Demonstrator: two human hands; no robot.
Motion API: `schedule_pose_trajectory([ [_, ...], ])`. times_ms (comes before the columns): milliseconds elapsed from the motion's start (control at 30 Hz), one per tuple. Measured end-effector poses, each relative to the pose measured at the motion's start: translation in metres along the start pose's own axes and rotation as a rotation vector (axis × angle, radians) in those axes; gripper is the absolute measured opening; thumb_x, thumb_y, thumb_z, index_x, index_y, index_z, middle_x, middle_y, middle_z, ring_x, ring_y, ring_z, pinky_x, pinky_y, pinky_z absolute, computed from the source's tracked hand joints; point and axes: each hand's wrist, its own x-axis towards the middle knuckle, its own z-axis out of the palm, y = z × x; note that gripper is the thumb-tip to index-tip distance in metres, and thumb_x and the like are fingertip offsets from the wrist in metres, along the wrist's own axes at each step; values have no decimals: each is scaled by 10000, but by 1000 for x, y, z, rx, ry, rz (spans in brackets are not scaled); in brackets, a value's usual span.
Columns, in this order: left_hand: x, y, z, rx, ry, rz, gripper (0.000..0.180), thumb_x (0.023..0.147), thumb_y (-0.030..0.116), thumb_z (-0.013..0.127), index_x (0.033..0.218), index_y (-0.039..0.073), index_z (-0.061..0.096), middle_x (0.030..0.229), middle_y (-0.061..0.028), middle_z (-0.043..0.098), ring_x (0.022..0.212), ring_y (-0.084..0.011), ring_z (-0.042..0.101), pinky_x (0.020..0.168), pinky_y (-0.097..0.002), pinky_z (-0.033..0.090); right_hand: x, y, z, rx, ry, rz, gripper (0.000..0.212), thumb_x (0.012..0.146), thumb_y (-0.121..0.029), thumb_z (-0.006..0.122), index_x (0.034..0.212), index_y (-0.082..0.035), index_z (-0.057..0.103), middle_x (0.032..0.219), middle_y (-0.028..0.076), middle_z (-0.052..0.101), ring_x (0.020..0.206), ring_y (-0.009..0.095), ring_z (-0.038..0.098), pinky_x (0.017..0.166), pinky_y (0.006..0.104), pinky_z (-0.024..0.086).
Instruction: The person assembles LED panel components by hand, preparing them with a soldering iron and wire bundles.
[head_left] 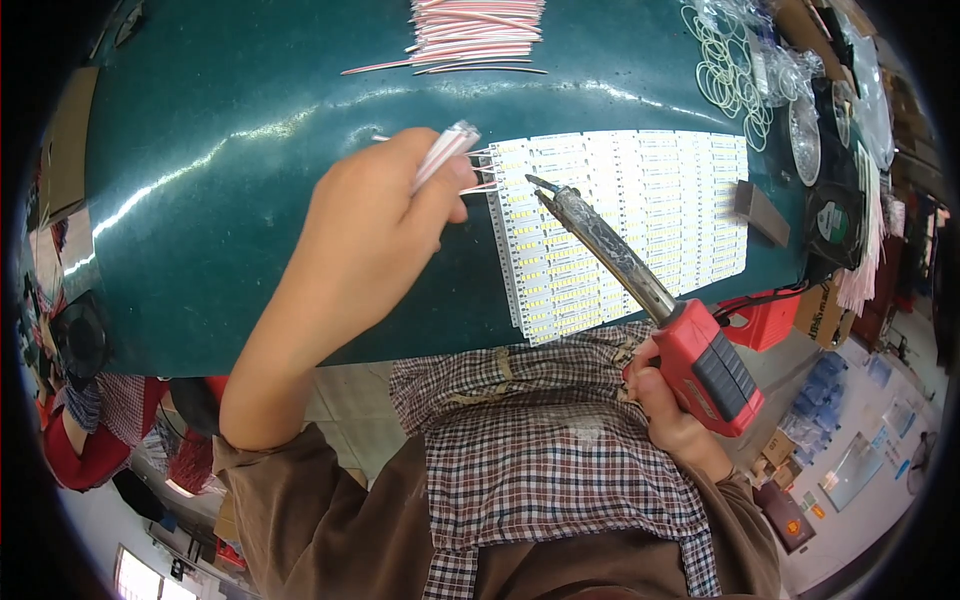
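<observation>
My left hand [375, 215] is closed around a bundle of short white and red wires [447, 152] at the left edge of a panel of white LED boards [620, 225]. Thin wire ends reach from beside my fingers to the panel's upper left edge; whether they are joined to it I cannot tell. Below the panel, my right hand [672, 412] grips a red and black soldering gun [708, 368]. Its long metal barrel slants up and left over the boards, with the dark tip near the panel's left side, a little apart from my left fingers.
A pile of white and red wires [478, 35] lies at the table's far side. Coiled pale cord [728, 75] and clear plastic sit at the far right. A grey block [762, 213] rests at the panel's right edge, near a black fan [832, 221].
</observation>
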Motion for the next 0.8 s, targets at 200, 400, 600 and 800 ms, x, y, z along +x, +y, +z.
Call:
schedule_pose_trajectory([
  [200,-3,15,-40,20,264,95,304,1019,288,557,1074,14,678,740,3,610,629,-56,543,563,-198,408,-6,2,-5,13,10,32,198,823,-31,725,1010,9,670,863,117,680,738,232,681,664,308,538],
  [400,-5,19,-11,-187,25,-21,144,909,128,637,924,-13,613,701,-35,594,606,-88,567,559,-246,426,-8,1,-7,1,-7,48,201,815,-32,729,1004,7,674,865,117,681,740,233,682,662,308,539],
  [600,0,12,-1,-74,9,-10,215,878,159,645,858,-54,624,702,-108,621,620,-151,606,577,-310,463,-9,2,-7,-39,-18,14,195,812,-36,725,998,-6,676,842,113,668,708,246,666,637,317,526],
  [800,-1,16,1,-43,-16,-85,212,907,197,700,879,-9,662,685,-23,622,620,-65,551,569,-236,413,-6,2,-6,-75,-13,-37,210,805,-43,734,1002,-5,675,847,118,665,697,246,659,620,318,516],
])
